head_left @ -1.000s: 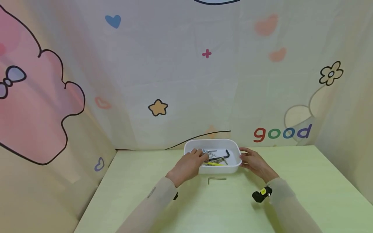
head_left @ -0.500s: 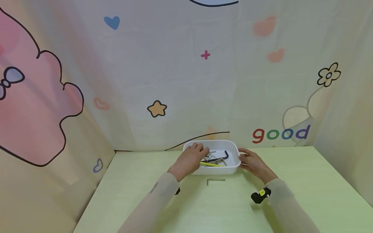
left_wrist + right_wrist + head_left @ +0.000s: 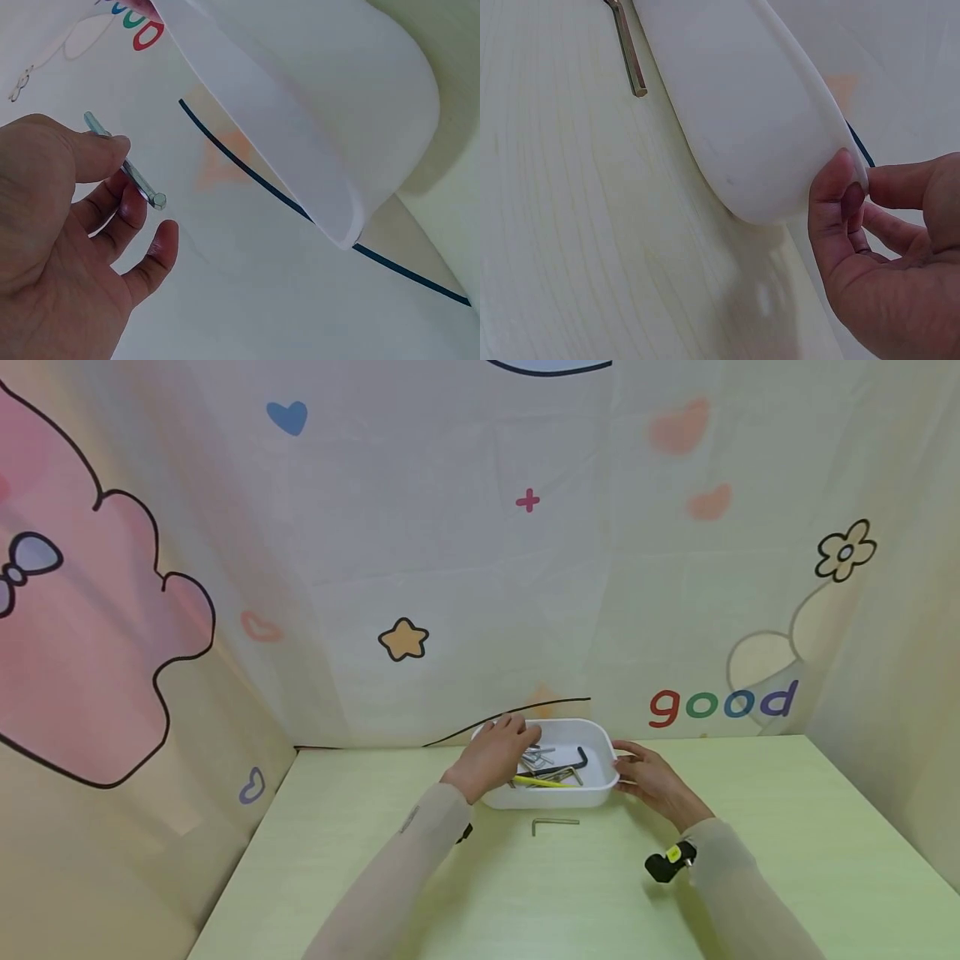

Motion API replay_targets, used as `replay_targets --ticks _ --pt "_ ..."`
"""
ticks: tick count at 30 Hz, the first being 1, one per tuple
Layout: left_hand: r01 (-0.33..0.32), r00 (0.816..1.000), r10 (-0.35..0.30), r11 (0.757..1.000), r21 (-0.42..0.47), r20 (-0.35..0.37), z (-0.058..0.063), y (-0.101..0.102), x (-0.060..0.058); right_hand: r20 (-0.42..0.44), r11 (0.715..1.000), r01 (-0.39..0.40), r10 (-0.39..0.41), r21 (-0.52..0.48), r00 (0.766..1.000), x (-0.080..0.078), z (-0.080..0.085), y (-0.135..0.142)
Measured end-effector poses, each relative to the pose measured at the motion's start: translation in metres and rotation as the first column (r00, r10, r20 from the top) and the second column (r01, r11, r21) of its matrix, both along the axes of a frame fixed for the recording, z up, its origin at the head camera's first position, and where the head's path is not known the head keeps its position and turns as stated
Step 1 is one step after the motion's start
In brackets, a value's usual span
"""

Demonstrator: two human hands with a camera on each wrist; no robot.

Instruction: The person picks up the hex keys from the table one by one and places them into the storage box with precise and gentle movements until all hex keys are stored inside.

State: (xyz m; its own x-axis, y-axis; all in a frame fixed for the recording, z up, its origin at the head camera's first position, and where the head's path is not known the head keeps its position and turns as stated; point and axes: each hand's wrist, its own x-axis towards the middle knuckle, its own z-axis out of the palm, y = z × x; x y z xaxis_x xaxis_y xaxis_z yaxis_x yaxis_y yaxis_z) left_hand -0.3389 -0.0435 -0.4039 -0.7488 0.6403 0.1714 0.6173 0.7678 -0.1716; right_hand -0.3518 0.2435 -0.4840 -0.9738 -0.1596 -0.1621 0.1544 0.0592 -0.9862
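Note:
In the left wrist view my left hand (image 3: 82, 217) pinches a shiny silver hex key (image 3: 142, 184) between thumb and fingers, its six-sided end pointing outward. From the head view this left hand (image 3: 495, 752) is over the left end of a white plastic bin (image 3: 555, 797), hiding part of it. My right hand (image 3: 652, 781) is at the bin's right end, and the right wrist view shows its thumb and fingers gripping the rim (image 3: 861, 169). Inside the bin lie a yellow stick (image 3: 542, 782), a black hex key (image 3: 582, 762) and several silver metal pieces (image 3: 536, 758).
A brass-coloured hex key (image 3: 555, 821) lies on the pale green table (image 3: 570, 893) just in front of the bin. Behind the bin stands a printed curtain (image 3: 465, 568), close to its back edge. A black wrist camera (image 3: 663, 866) hangs below the right sleeve.
My left hand has risen from among the contents toward the back left of the bin, with the hex key in its fingers. The yellow stick lies further left. The right hand stays at the rim.

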Motion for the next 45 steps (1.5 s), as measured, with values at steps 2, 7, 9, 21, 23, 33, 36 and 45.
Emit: replay_targets --ticks 2,7,9,21,23,33,36,45 --pt "-0.007 1.000 0.007 1.000 -0.001 0.010 -0.001 0.001 -0.003 -0.005 1.000 -0.007 0.007 -0.003 1.000 0.000 -0.001 0.001" --pt "-0.016 0.999 0.016 1.000 0.007 0.028 -0.002 0.002 -0.009 -0.004 1.000 -0.007 0.007 0.002 1.000 0.001 0.000 0.002" --pt "-0.021 0.999 0.020 1.000 0.012 0.045 -0.002 0.003 -0.011 -0.002 1.000 -0.002 0.002 0.009 1.000 0.001 0.001 0.002" --pt "-0.042 0.993 0.041 0.999 0.003 0.114 -0.004 0.009 -0.026 0.009 0.999 0.006 -0.006 0.035 1.000 -0.001 0.004 0.000" --pt "-0.045 0.991 0.045 0.999 -0.002 0.123 -0.005 0.010 -0.029 0.010 0.999 0.009 -0.009 0.034 1.000 0.000 0.004 0.000" --pt "-0.062 0.986 0.067 0.998 -0.033 0.153 -0.027 0.017 -0.045 0.012 1.000 0.004 -0.004 0.013 1.000 -0.001 -0.001 0.001" --pt "-0.079 0.980 0.084 0.996 -0.032 0.178 -0.033 0.017 -0.047 0.015 1.000 0.004 -0.005 0.012 1.000 -0.001 -0.002 0.000" --pt "-0.111 0.969 0.116 0.993 -0.032 0.218 -0.039 0.021 -0.046 0.033 0.999 0.015 -0.016 0.032 0.999 0.001 0.001 0.000"
